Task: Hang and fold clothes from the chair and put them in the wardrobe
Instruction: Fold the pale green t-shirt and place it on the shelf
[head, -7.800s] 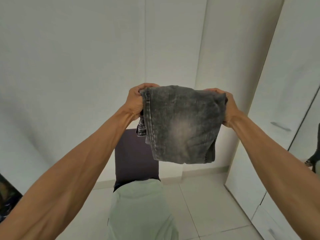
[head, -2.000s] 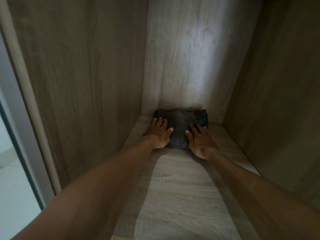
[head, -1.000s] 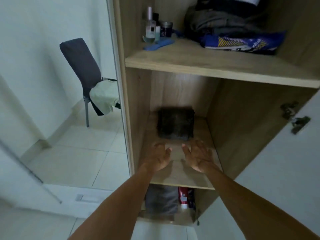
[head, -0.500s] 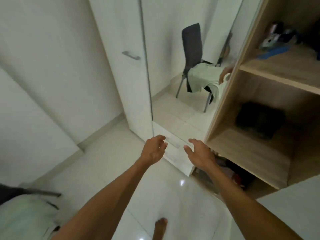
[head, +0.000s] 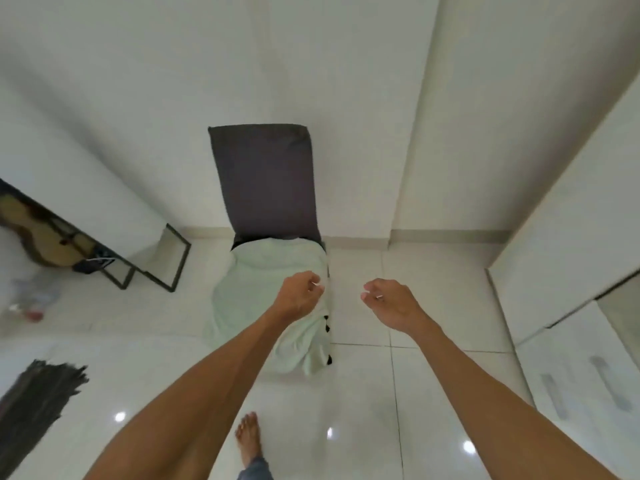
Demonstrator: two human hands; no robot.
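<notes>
Reaching toward the chair (head: 265,178) at the centre of the frame, a person stretches both bare arms out over the white tiled floor (head: 443,379). The left hand (head: 299,294) and the right hand (head: 389,301) hang loosely curled and hold nothing. The left shows in front of the pale green garment (head: 256,289), though whether it touches the cloth is hard to tell from this angle. The garment lies draped over the chair seat, spilling off its front edge toward the floor. Two seconds earlier both palms pressed folded dark jeans onto a wardrobe shelf. Shelf and jeans are now out of view, and only closed white wardrobe doors (head: 571,220) show at the right edge. By that reading, the jeans are stowed and the green garment comes next.
</notes>
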